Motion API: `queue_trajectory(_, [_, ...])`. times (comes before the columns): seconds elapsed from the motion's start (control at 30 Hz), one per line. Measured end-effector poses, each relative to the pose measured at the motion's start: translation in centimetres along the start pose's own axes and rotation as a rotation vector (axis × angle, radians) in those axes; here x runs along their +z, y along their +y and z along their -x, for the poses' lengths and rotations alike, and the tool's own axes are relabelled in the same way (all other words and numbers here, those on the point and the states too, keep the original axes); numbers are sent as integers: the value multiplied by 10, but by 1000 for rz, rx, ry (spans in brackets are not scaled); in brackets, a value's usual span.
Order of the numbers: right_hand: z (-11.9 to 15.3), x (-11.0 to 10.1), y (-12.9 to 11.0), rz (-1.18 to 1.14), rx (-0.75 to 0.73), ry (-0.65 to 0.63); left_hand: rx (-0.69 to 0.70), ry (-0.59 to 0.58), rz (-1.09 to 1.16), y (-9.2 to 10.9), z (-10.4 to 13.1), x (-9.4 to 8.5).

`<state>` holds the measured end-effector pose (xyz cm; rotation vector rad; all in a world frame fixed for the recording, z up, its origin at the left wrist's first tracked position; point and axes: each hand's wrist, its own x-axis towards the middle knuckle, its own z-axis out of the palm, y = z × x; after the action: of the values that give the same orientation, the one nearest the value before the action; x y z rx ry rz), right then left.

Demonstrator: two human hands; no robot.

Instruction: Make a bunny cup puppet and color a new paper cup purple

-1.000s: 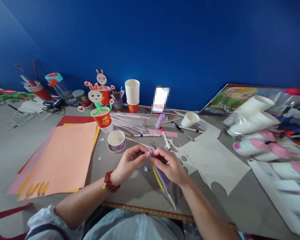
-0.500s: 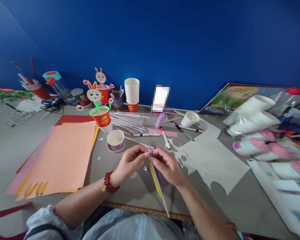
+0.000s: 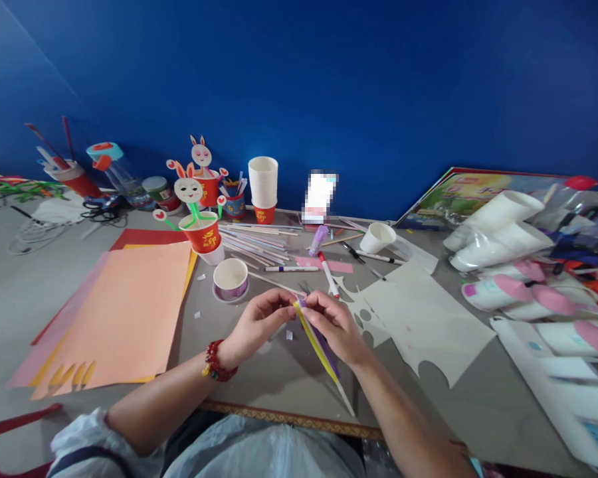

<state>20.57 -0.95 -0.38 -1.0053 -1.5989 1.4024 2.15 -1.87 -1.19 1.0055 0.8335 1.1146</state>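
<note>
In front of my chest, my left hand [image 3: 262, 322] and my right hand [image 3: 337, 325] meet, both closed with thumbs and fingertips pinching. Between them they grip the top of a thin pale stick [image 3: 345, 398], together with a yellow pipe cleaner [image 3: 317, 346] and a purple pipe cleaner [image 3: 333, 365]. These slant down to the right, towards the table edge. My fingers hide how the strips join the stick. Just beyond my fingertips lie dark scissor tips, partly covered. A paper cup with a purple base [image 3: 230, 279] stands beyond my left hand.
Stacked coloured paper [image 3: 144, 292] lies left. Red cups with rabbit figures [image 3: 199, 232] and a cup stack [image 3: 263, 182] stand behind. Loose sticks [image 3: 259, 242], a red marker [image 3: 329, 275] and cut white paper [image 3: 423, 318] lie ahead and right. Pink-and-white cups [image 3: 498, 292] fill the far right.
The lower ends of the stick and pipe cleaners have swung right and slightly up. The yellow one now shows nearer my left fingertips. Both hands stay together in nearly the same place.
</note>
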Motion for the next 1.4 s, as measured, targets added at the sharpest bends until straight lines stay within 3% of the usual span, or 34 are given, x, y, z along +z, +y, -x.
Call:
queue_trajectory(0.13, [0,-1,3,69,-37,-4,80,-7,-76,0,0,0])
queue_trajectory(0.4, [4,6,0,19,-57,62,74,10,-57,4,0,4])
queue_trajectory(0.6, [1,8,0,-182,81,18,15,40,-12,6,0,6])
queue_trajectory(1.1, [-1,6,4,-61,33,-91,40,82,-38,4,-2,3])
queue_trajectory(1.4, [-3,2,-2,-70,62,-37,-46,-17,-101,8,-3,0])
